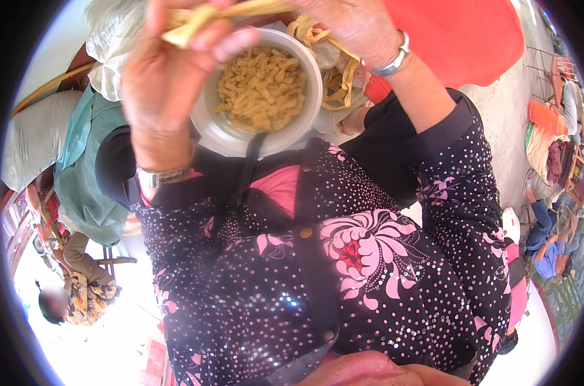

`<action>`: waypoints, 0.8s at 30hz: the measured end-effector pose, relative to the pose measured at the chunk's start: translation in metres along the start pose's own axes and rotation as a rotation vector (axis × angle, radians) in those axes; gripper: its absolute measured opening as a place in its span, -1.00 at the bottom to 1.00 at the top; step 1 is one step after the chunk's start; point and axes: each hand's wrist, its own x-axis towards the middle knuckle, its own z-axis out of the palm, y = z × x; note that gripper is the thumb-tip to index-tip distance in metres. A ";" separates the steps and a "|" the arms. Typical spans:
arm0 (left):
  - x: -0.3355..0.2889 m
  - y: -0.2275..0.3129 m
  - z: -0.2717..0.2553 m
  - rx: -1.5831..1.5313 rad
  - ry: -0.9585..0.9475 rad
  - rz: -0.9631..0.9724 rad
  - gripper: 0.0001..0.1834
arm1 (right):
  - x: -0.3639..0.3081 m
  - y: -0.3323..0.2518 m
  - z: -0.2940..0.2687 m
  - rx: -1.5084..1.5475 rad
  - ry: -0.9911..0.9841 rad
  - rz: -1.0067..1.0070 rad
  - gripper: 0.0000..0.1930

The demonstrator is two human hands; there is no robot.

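Observation:
Near the top edge, my left hand [160, 83] pinches a pale yellow strip [198, 22] that looks like tofu skin, looped or knotted at the fingers. The strip runs right to my right hand [359, 32], whose fingers are partly cut off by the frame edge but seem closed on its other end. Below and between the hands stands a white plastic tub [314, 80]. Inside it lie many short, knotted yellow pieces [263, 90]. More long yellow strips [348, 83] hang loosely beside the tub, beneath my right hand.
A red surface [459, 38] lies beyond my right forearm. Clear plastic bags [115, 38] and a teal cloth [95, 174] are at the left. One person [86, 296] is at lower left; other people [549, 244] sit at far right near a red stool [546, 116].

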 end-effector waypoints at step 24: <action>-0.011 0.009 0.002 0.559 0.462 0.123 -0.85 | -0.004 -0.003 0.011 -0.130 -0.344 0.113 -0.68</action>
